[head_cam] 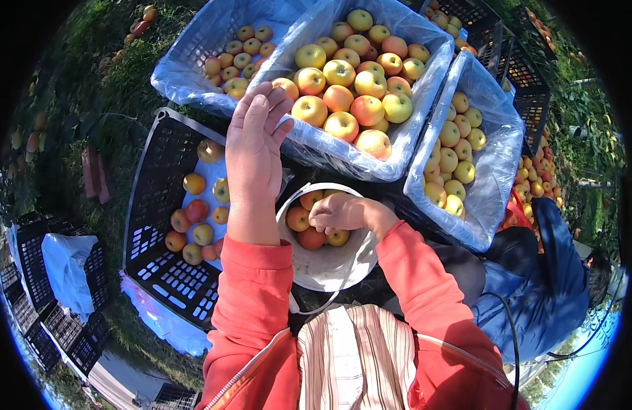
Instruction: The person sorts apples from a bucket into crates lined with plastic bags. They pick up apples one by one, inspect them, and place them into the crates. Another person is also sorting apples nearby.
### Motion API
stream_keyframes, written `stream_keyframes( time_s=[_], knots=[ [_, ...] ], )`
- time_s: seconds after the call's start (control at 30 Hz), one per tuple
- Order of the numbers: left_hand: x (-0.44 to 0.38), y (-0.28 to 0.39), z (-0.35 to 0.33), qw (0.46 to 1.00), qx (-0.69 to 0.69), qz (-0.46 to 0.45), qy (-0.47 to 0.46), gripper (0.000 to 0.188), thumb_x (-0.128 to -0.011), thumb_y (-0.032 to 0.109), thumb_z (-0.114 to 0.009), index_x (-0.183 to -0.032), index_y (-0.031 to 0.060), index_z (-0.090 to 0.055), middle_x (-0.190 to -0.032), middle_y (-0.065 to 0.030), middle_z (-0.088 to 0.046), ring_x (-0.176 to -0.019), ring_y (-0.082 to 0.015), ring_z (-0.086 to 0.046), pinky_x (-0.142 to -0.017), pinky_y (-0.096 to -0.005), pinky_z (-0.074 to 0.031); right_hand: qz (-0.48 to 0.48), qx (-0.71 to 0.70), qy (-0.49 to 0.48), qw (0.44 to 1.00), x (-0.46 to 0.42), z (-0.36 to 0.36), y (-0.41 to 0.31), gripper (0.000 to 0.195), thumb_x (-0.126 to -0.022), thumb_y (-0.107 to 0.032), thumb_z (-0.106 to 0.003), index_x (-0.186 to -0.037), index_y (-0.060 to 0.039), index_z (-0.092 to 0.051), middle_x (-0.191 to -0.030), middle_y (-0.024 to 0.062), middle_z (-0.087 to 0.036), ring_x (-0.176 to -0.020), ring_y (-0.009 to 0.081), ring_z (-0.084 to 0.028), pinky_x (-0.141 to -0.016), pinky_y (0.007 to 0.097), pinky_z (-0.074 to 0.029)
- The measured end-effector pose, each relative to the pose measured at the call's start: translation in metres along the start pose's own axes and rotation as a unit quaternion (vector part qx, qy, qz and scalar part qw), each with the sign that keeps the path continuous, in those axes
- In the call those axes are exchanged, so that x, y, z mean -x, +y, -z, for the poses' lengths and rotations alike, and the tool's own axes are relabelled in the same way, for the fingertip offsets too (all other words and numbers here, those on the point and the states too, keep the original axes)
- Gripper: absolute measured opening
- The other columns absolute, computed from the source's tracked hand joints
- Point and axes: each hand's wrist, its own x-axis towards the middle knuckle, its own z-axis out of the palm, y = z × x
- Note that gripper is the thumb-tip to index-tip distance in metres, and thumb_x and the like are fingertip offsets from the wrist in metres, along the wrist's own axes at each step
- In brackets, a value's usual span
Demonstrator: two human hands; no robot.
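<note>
My left hand (259, 138) is raised with its palm turned up and fingers extended, holding nothing that I can see. It reaches over the near left edge of a crate lined with clear plastic (341, 161), filled with yellow-red apples (340, 98). Below that crate stands a white bucket (328, 269) with several apples (310, 238) in it. My right hand (339, 212) is inside the bucket's rim, fingers curled over the apples. Whether it grips one is hidden. At my left, a black plastic crate (172, 274) holds scattered apples (197, 210) on a pale liner.
Two more plastic-lined crates of apples, a left crate (180, 77) and a right crate (492, 169), flank the middle one. A person in blue (531, 292) sits close at my right beside an apple pile (539, 174). Black crates (64, 287) are stacked at far left.
</note>
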Motion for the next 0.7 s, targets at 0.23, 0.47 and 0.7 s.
stream_keyframes(
  time_s=[0.23,0.47,0.7],
  knots=[
    [0.002,0.000,0.002,1.000,0.001,0.004,-0.012,0.033,-0.100,0.023,-0.054,-0.126,0.0039,-0.055,-0.116,-0.0078,-0.065,-0.106,-0.0169,-0.063,-0.086,-0.0308,-0.049,-0.204,-0.399,0.202,0.871,-0.083,-0.111,0.107,0.063,-0.088,-0.047,-0.069,-0.136,-0.0117,-0.052,-0.111,0.0139,-0.066,-0.094,0.0242,-0.067,-0.081,0.0413,-0.053],
    [0.001,-0.010,-0.003,0.999,-0.005,0.025,-0.020,0.038,-0.100,0.026,-0.054,-0.130,0.0037,-0.053,-0.121,-0.0088,-0.063,-0.109,-0.0191,-0.061,-0.090,-0.0328,-0.049,-0.096,-0.429,0.503,0.744,-0.151,-0.085,0.176,0.061,-0.087,-0.043,-0.072,-0.135,-0.0133,-0.050,-0.108,0.0053,-0.062,-0.076,0.0163,-0.059,-0.065,0.0331,-0.052],
    [0.003,-0.007,-0.007,0.999,-0.022,0.029,-0.011,0.037,-0.101,0.026,-0.052,-0.130,0.0038,-0.053,-0.122,-0.0092,-0.063,-0.109,-0.0189,-0.061,-0.090,-0.0325,-0.049,-0.141,-0.384,0.451,0.793,-0.157,-0.066,0.160,0.065,-0.082,-0.037,-0.077,-0.135,-0.0108,-0.050,-0.118,0.0076,-0.062,-0.095,0.0219,-0.061,-0.075,0.0365,-0.053]
  ],
)
